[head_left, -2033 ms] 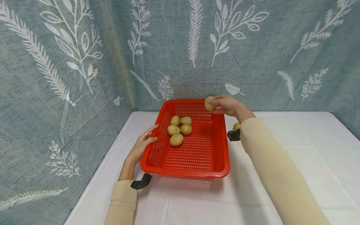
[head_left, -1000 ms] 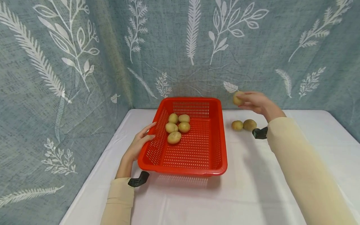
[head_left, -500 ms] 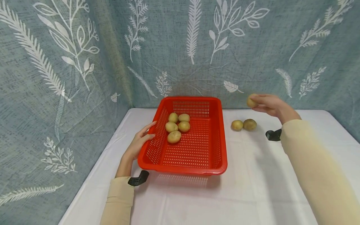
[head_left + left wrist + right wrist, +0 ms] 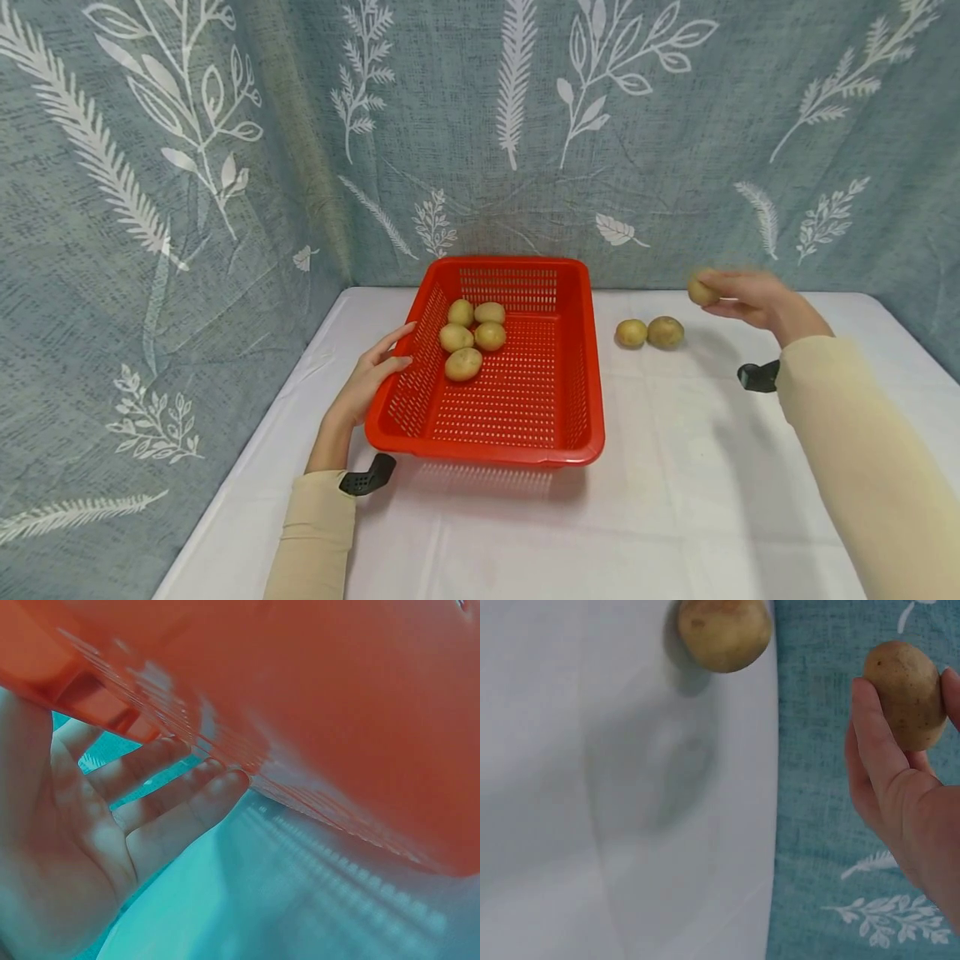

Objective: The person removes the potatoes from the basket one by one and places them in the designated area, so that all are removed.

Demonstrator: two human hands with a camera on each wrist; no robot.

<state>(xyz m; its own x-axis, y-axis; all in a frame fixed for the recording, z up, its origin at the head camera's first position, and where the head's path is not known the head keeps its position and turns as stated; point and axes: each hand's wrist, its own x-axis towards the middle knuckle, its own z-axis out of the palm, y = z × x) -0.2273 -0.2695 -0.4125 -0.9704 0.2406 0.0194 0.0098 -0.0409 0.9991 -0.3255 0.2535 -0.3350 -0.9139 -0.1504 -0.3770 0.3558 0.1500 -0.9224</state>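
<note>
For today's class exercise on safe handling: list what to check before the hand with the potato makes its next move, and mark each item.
1. Right hand has a firm grip on the held potato: ok.
2. Left hand steadies the red basket: ok.
3. Bare table beneath the held potato: ok.
4. Two potatoes on the table lie apart from the hand: ok.
5. Five potatoes in the basket sit settled: ok.
6. Held potato undamaged: cannot tell.

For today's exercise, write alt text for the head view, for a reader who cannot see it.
The right hand holds a small tan potato above a white table; the left hand rests against a red perforated plastic basket containing five potatoes.
</note>
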